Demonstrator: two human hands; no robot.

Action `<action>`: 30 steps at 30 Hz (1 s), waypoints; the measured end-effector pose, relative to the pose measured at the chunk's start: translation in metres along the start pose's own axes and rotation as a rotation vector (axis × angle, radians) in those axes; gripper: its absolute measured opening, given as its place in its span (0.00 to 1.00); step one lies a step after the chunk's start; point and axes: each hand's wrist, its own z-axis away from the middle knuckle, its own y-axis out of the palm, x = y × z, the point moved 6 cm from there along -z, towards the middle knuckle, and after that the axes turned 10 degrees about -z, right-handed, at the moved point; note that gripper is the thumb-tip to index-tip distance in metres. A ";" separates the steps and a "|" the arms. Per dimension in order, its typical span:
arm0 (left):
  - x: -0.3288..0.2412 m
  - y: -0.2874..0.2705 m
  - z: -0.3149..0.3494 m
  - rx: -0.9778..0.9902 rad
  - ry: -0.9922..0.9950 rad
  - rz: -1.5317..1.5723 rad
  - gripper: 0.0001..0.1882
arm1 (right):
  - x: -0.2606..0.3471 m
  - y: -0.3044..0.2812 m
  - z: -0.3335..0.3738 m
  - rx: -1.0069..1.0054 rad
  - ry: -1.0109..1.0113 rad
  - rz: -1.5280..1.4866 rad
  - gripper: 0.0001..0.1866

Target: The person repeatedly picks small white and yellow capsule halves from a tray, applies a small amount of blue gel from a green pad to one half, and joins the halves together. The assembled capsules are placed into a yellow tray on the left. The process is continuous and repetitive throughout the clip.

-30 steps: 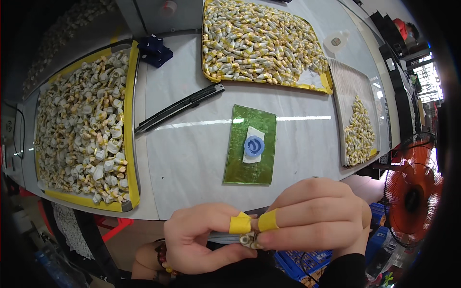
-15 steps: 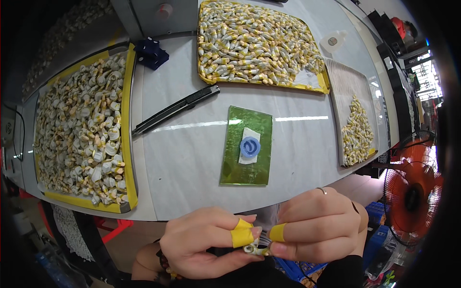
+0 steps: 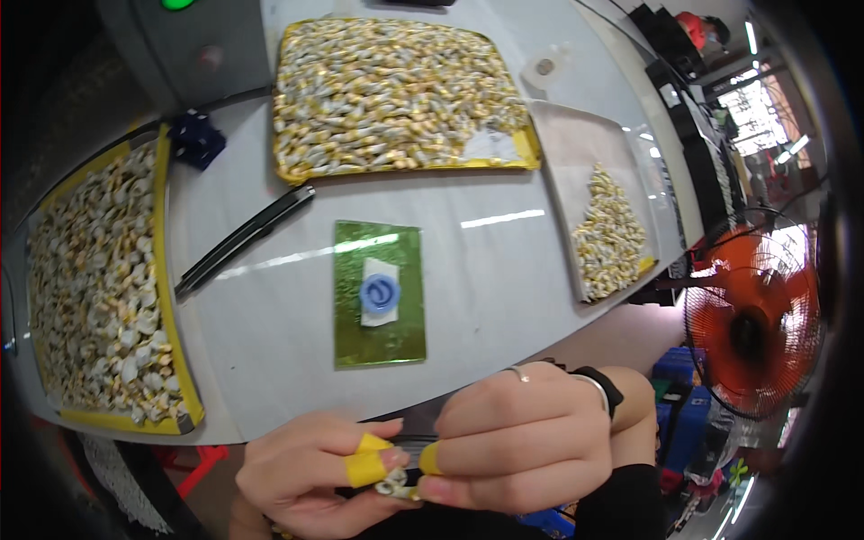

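Yellow-taped fingers [image 3: 364, 470] and a small pale piece [image 3: 391, 487], at 6 o'clock in the view.
The left hand [image 3: 310, 472] has its grip drawn in to the piece's thickness, thumb below, finger above; the right hand [image 3: 526, 445] is curled, its thumb at the piece's 3 o'clock end, and I cannot tell whether that grip pinches it. From the piece, a green plate [image 3: 380, 346] with a white patch [image 3: 380, 266] and blue ring [image 3: 380, 293] lies on the grey tabletop [image 3: 486, 297] at 12 o'clock, a far tray [image 3: 529, 151] of pale pieces beyond. A long black tool [image 3: 245, 238] lies at 11 o'clock, a heaped tray [image 3: 165, 270] at 10, a part-filled tray [image 3: 580, 139] at 1 and an orange fan [image 3: 749, 328] at 2.
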 end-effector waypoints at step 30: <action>0.043 -0.027 0.035 -0.190 -0.458 0.715 0.18 | -0.103 -0.187 0.098 -0.115 0.916 0.856 0.08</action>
